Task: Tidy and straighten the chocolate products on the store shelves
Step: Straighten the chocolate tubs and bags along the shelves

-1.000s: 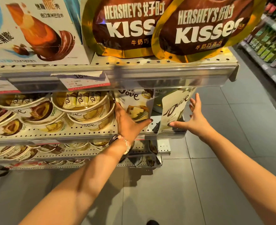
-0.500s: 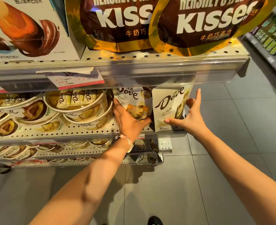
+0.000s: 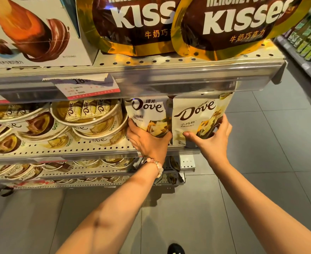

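Two white Dove chocolate pouches stand upright side by side at the right end of the middle shelf. My left hand grips the bottom of the left pouch, thumb at its right edge. The right pouch faces forward, and my right hand holds it with the thumb on its front and the fingers wrapped round its right edge. Left of the pouches sit round Dove tubs, stacked and tilted.
Two big Hershey's Kisses bags and a white box stand on the top shelf, overhanging its edge. A price tag hangs askew on the rail. Lower shelves hold more Dove items. Grey floor tiles and another shelf unit lie to the right.
The right pouch has turned from edge-on to facing forward and upright. My right hand went from open beside it to gripping its right side. The left hand stayed on the left pouch.
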The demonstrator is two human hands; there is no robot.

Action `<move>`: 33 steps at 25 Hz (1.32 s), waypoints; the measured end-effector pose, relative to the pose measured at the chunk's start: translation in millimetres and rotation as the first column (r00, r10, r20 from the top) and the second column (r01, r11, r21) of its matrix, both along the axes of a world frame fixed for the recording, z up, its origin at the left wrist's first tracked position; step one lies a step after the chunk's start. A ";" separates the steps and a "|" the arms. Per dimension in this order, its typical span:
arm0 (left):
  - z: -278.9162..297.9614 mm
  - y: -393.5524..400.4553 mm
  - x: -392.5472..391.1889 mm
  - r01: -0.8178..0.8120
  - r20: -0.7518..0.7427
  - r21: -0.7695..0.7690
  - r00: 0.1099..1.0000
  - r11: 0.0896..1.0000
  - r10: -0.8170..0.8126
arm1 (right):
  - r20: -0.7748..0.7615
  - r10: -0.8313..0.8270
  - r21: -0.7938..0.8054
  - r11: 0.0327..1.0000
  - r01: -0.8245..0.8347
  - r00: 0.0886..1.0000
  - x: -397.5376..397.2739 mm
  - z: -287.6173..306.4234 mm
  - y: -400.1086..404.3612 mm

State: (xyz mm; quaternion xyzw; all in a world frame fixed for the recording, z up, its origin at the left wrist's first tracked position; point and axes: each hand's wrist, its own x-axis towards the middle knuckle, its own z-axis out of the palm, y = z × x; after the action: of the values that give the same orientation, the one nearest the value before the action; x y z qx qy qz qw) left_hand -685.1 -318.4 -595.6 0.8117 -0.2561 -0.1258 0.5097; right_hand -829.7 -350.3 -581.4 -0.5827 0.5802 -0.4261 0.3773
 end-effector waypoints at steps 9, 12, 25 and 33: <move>-4.1 4.8 2.5 0.049 0.005 -0.027 0.999 0.998 -0.049 | 0.024 -0.043 -0.018 0.999 0.043 0.999 6.3 -0.8 -0.1; -3.3 6.4 1.3 0.041 -0.007 -0.055 0.999 0.998 -0.042 | 0.065 -0.082 -0.027 0.996 0.084 0.995 10.6 -2.7 1.2; 7.1 16.1 1.4 0.083 -0.016 -0.019 0.996 0.996 -0.084 | -0.002 -0.138 0.012 0.990 0.138 0.990 20.7 -2.9 11.9; 17.8 64.5 20.1 0.310 -0.089 -0.008 0.947 0.951 -0.309 | 0.025 -0.156 0.047 0.987 0.155 0.987 18.4 16.5 40.7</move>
State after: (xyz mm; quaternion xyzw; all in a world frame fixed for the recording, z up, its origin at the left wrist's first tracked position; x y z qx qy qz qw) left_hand -665.0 -253.9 -577.7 0.7565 -0.3569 -0.2411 0.4921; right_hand -811.3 -309.6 -564.9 -0.5208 0.6278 -0.4496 0.3641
